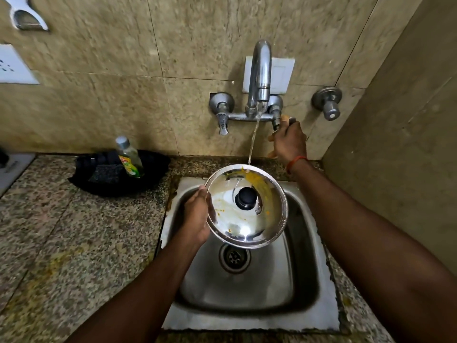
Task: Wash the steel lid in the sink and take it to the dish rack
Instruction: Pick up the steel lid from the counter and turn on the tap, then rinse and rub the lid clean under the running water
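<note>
At frame centre, the left hand point(196, 216) grips the round steel lid point(247, 206) by its left rim above the steel sink point(306, 293), black knob facing up, far edge tilted into the water stream point(253, 137). The right hand point(288, 139) is closed around the right tap handle point(279, 120).

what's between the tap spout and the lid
In the head view, only a thin stream of water runs from the spout down to the lid rim; nothing else lies there.

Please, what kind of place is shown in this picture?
Most likely a home kitchen, at the washing-up corner. A small steel sink is set into a speckled stone counter, a wall tap runs water onto a food-stained steel lid, and a dish soap bottle stands nearby.
</note>
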